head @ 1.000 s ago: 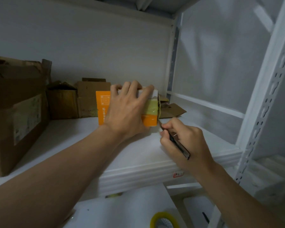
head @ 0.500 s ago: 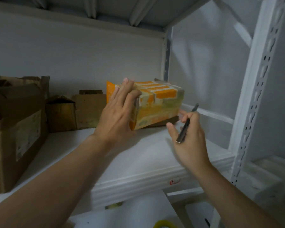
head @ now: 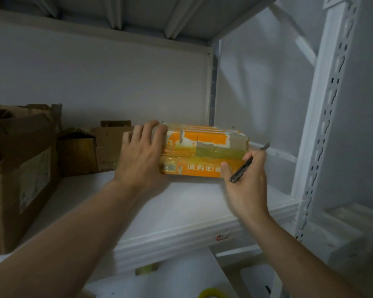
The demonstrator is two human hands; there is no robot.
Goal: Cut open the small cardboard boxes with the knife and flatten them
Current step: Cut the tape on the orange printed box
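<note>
A small orange and white cardboard box (head: 200, 151), wrapped in clear tape, is held just above the white shelf (head: 181, 211) with a taped side facing me. My left hand (head: 141, 155) grips its left end, fingers over the top edge. My right hand (head: 244, 177) supports the box's lower right corner with thumb and fingertips while holding a slim dark knife (head: 248, 163). The knife's blade tip points up and to the right, away from the box.
A large brown carton (head: 17, 173) stands at the left of the shelf, with two smaller opened brown boxes (head: 78, 151) behind it near the wall. A perforated white upright (head: 323, 125) frames the right side. A yellow tape roll (head: 211, 293) lies below.
The box has been lifted off the shelf and turned so its long taped side faces me. My right hand moved up to its right end, with the knife now pointing up.
</note>
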